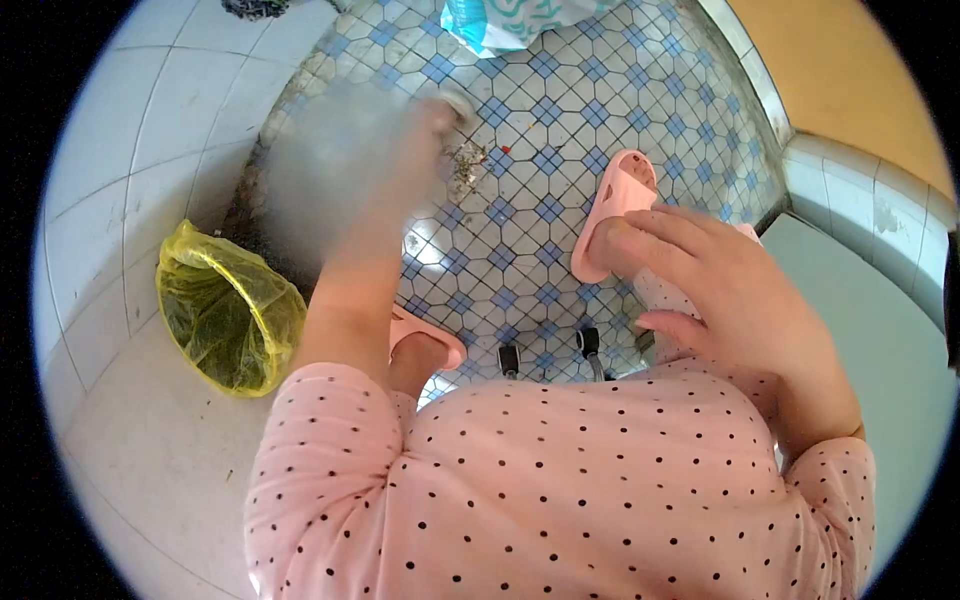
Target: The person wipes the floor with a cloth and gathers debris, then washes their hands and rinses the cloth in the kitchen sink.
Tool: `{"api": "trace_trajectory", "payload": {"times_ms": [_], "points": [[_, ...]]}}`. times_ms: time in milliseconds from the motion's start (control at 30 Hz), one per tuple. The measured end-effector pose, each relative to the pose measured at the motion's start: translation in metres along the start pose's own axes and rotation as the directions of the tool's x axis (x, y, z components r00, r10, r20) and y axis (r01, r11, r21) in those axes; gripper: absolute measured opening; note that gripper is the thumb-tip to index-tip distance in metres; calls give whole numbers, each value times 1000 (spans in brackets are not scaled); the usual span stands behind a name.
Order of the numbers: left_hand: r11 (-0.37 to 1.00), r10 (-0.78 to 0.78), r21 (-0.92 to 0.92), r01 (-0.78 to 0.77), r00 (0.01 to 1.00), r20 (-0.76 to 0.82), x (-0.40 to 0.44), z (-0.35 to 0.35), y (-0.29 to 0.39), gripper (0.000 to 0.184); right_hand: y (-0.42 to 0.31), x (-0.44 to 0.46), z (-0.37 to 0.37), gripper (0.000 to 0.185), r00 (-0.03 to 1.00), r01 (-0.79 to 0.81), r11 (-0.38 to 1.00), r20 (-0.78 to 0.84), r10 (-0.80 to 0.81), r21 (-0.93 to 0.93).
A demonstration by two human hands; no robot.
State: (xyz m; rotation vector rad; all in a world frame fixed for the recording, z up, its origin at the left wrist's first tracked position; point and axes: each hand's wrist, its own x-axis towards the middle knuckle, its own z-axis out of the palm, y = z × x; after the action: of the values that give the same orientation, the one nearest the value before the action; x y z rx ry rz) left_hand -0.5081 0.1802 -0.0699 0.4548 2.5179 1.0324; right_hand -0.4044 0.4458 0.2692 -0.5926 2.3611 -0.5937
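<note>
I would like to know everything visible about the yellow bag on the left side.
The yellow bag is thin, see-through and wrinkled, plastic by its look. Its round mouth stands open, a brighter yellow band curving along it; the inside looks dark. It is beside the white tiled wall; whether they touch is unclear. The left hand, blurred, is away from it.

A home, by the look of it, though which room is unclear: blue-and-white tiled floor (700, 120), white wall tiles (95, 220), pink slide slippers (590, 255), yellow-lined waste bin (205, 310).
</note>
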Motion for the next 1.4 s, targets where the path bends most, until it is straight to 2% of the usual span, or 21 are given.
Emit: {"api": "trace_trajectory", "payload": {"times_ms": [67,133,167,267,333,400,433,533,600,667,733,800,833,900,967,1033,1133,1200,1267,1333,1400], "points": [[999,43,20,-41,994,-103,-18,-18,35,42,2,-2,3,58,1000,4,999,-26,-5,-48],[990,39,134,-47,998,57,-25,-10,30,40,2,-5,0,57,1000,-5,999,-26,4,-45],[995,-89,53,83,990,111,-33,-10,44,40,1,-6,-2,57,1000,-12,999,-27,10,-45],[936,55,342,-82,995,89,-21,-39,83,43,2,-10,-6,55,997,-29,991,-79,18,-131],[970,220,104,-219,975,-2,25,-9,55,47,6,-12,-4,56,997,-26,993,-79,17,-115],[897,439,-62,-438,899,-5,67,16,62,49,8,-12,-3,60,998,-53,995,-31,51,-88],[829,552,11,-559,822,142,87,23,89,50,8,-12,-4,65,996,-90,993,10,91,-73],[730,640,134,-670,739,209,112,111,98,28,8,-14,-5,71,986,-162,986,36,163,-36],[680,660,153,-717,690,298,113,148,90,25,12,-13,-7,71,985,-168,985,31,170,-35],[823,350,206,-530,757,551,78,108,92,26,16,-17,-10,72,988,-150,988,22,151,-48],[616,439,213,-758,555,707,57,88,53,21,17,-20,-16,72,988,-154,987,-5,154,-50],[648,317,287,-706,592,741,48,64,44,20,17,-24,-19,72,990,-137,989,-46,135,-53],[661,254,323,-677,607,753,44,58,45,19,17,-25,-18,72,991,-121,991,-70,117,-57],[582,679,101,-807,551,484,46,60,68,22,15,-24,-16,72,993,-99,994,-74,95,-52],[529,762,83,-844,516,391,55,96,107,14,9,-23,-15,71,996,-86,995,-41,84,-45],[711,401,304,-634,721,565,44,159,124,15,4,-23,-12,62,995,-89,993,-50,86,-80],[592,481,283,-755,612,628,0,146,100,15,4,-25,-9,57,997,-58,990,-62,51,-126],[637,574,218,-740,644,506,-22,117,55,14,0,-26,-7,56,998,-36,988,-61,27,-152],[630,425,374,-681,705,567,-28,71,44,12,-1,-25,-8,56,999,-26,981,-52,16,-192],[754,536,66,-653,671,512,-29,10,44,20,1,-24,-6,56,997,32,983,-60,-44,-182],[986,163,-56,-154,962,219,-52,-31,60,31,5,-19,5,56,998,40,995,-54,-45,-92]]}}
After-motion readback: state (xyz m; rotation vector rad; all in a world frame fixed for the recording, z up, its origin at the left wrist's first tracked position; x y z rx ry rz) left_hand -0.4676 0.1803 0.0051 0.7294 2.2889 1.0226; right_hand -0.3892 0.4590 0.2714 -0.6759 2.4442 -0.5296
